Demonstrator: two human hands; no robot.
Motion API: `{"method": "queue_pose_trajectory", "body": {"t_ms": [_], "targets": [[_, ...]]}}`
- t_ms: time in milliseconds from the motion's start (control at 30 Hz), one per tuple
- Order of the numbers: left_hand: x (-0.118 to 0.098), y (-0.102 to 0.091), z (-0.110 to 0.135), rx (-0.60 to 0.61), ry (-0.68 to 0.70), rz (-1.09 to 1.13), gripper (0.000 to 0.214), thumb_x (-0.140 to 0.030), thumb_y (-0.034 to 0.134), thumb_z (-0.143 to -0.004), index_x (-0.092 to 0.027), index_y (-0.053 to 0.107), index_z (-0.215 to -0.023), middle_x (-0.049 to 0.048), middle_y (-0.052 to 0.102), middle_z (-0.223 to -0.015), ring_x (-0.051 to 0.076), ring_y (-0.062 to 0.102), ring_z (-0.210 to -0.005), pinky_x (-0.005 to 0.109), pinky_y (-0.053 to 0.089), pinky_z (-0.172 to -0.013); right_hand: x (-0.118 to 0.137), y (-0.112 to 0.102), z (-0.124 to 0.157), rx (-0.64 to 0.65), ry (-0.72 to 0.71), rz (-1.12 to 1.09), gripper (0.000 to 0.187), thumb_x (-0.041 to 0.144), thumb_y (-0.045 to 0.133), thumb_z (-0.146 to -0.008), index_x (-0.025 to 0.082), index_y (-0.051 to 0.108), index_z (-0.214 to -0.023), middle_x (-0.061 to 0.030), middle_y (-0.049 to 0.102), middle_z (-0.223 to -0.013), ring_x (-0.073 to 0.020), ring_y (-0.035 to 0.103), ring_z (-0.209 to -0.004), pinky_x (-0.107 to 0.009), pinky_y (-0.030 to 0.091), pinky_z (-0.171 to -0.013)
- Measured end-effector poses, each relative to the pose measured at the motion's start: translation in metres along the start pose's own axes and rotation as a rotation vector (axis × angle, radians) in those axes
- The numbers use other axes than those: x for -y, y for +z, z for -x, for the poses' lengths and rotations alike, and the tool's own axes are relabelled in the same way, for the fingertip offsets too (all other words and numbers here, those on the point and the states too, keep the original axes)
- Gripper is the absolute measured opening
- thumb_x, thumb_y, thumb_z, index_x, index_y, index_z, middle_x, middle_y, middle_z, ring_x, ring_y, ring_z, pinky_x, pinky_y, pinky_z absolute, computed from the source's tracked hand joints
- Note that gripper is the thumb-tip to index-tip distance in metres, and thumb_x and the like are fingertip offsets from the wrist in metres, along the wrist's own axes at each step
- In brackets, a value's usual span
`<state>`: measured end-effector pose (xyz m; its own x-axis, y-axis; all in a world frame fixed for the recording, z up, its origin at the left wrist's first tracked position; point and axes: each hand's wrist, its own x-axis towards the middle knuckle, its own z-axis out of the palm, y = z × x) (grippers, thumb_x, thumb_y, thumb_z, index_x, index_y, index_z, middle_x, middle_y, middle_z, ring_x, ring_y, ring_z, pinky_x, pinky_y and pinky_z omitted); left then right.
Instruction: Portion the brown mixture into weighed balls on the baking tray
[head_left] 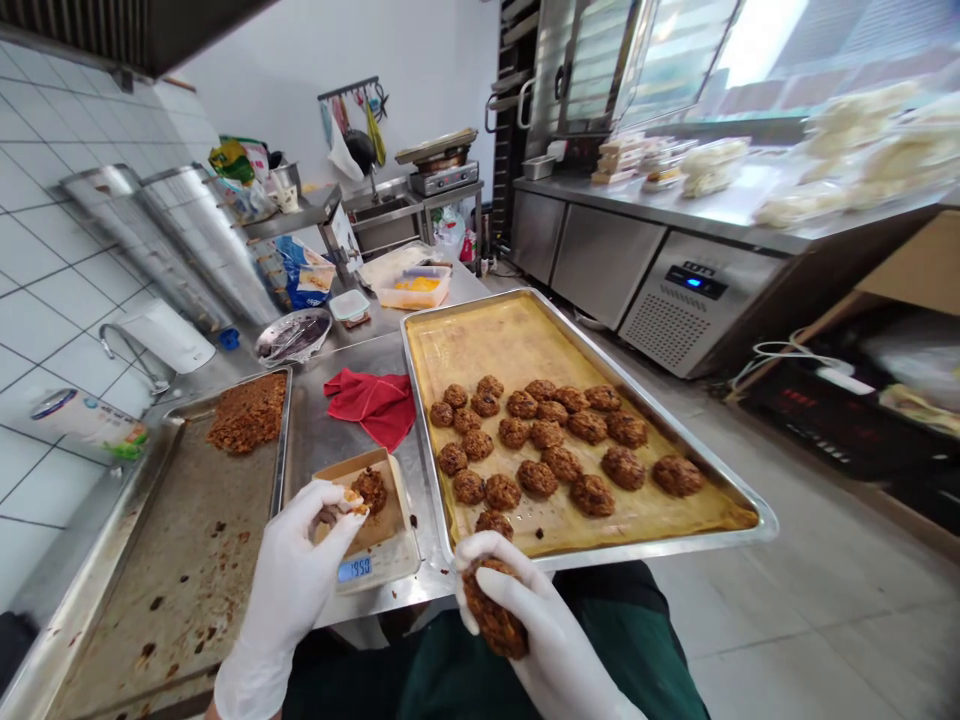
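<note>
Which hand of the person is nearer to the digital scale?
Left. The left hand is at the left side of the scale, pinching a small piece; the right hand is apart from it, to the right, holding a brown patty.

8 o'clock: left hand (pixel 304 555) pinches bit (pixel 352 501) | 7: scale (pixel 396 568) under box (pixel 395 500) | 6: right hand (pixel 546 622) grips patty (pixel 495 625) | 4: tray (pixel 480 340) of patties (pixel 546 435) | 9: slab (pixel 247 410) on pan (pixel 172 570)

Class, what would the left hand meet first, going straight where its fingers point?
Probably the brown clump in the box on the scale, though how high the left hand sits is unclear.
</note>
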<state>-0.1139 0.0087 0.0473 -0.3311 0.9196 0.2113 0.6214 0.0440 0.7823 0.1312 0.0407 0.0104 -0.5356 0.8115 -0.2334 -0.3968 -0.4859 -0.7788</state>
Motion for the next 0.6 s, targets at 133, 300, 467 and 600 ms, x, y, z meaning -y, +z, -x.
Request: {"method": "queue_pose_trajectory", "body": {"t_ms": [133, 300, 467, 600], "targets": [[-0.017, 0.015, 0.019, 0.043, 0.109, -0.036, 0.007, -0.030, 0.065, -0.089, -0.023, 0.065, -0.088, 0.0010, 0.069, -0.092, 0.017, 0.067, -0.088, 0.027, 0.052, -0.079, 0.002, 0.024, -0.005, -0.063, -0.041, 0.242, 0.020, 0.032, 0.071, -0.083, 0.022, 0.067, -0.100, -0.0009, 0.066, -0.082, -0.0181, 0.058, -0.074, -0.031, 0.044, -0.070], [-0.033, 0.024, 0.035, -0.026, 0.447, -0.281, 0.004, -0.023, 0.062, -0.091, -0.025, 0.065, -0.093, 0.0021, 0.071, -0.094, 0.016, 0.069, -0.088, 0.025, 0.051, -0.078, 0.006, 0.043, -0.007, -0.051, -0.173, 0.415, 0.014, 0.028, 0.072, -0.082, 0.023, 0.069, -0.095, -0.0021, 0.072, -0.094, -0.0222, 0.063, -0.089, -0.034, 0.049, -0.084], [-0.037, 0.021, 0.037, 0.021, 0.591, -0.399, 0.008, -0.018, 0.058, -0.093, -0.023, 0.063, -0.089, 0.0021, 0.068, -0.082, 0.016, 0.066, -0.076, 0.027, 0.050, -0.074, 0.002, 0.041, -0.006, -0.094, -0.222, 0.501, 0.010, 0.031, 0.068, -0.086, 0.022, 0.069, -0.089, -0.0022, 0.072, -0.088, -0.0212, 0.065, -0.082, -0.033, 0.051, -0.079], [-0.038, 0.020, 0.037, 0.049, 0.595, -0.375, 0.009, -0.019, 0.057, -0.094, -0.023, 0.064, -0.090, 0.0024, 0.069, -0.082, 0.016, 0.067, -0.075, 0.026, 0.051, -0.074, -0.001, 0.037, -0.008, -0.090, -0.243, 0.506, 0.007, 0.027, 0.066, -0.086, 0.022, 0.070, -0.085, -0.0009, 0.072, -0.082, -0.0201, 0.065, -0.079, -0.031, 0.051, -0.077]]}}
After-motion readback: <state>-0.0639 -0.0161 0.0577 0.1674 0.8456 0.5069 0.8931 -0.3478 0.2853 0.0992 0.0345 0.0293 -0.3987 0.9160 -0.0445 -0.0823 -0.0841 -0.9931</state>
